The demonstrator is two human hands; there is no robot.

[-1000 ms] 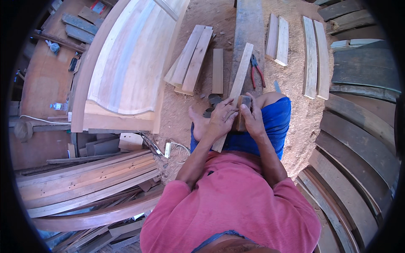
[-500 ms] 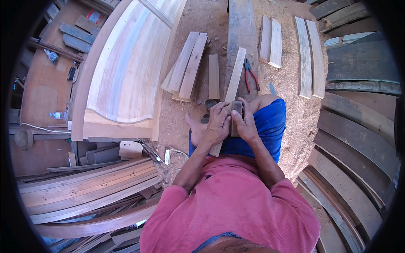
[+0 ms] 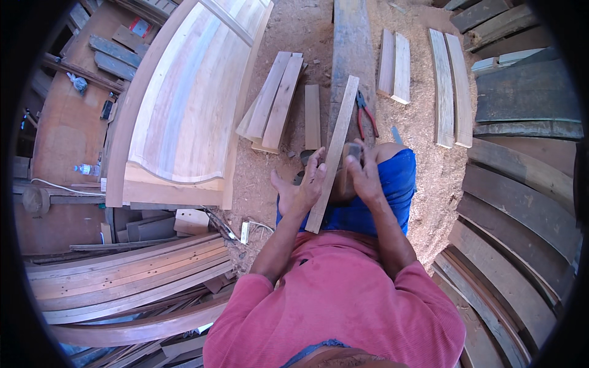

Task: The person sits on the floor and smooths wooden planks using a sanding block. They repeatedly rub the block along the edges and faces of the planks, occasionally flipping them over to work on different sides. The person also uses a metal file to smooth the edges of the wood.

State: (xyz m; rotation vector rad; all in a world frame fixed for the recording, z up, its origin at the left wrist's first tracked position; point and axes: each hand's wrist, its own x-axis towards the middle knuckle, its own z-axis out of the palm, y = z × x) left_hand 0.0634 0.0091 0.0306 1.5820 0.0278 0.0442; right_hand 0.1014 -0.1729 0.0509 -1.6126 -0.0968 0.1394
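Note:
A long, narrow wooden strip [image 3: 337, 144] slants up from my lap, its far end near the plank on the ground. My left hand [image 3: 308, 187] is beside its left edge, the thumb spread away from the fingers and nothing in the palm. On the strip's other side, my right hand [image 3: 364, 176] grips a small brown block [image 3: 351, 152] with the thumb across it; the fingers partly hide it, and its exact kind cannot be made out. Red-handled pliers [image 3: 367, 116] lie just beyond my right hand. A short wooden piece [image 3: 312, 116] lies ahead of my left hand.
A large arched wooden panel [image 3: 184, 110] lies at the left. Stacked boards [image 3: 276, 101] are beside it, near a weathered plank [image 3: 351, 49]. Paired strips [image 3: 393, 67] and longer ones [image 3: 451, 89] rest on the sawdust at the right. Timber [image 3: 521, 178] lines the right side.
My hands have come apart. The left has opened and let go, while the right has shifted slightly right with the block, off the strip.

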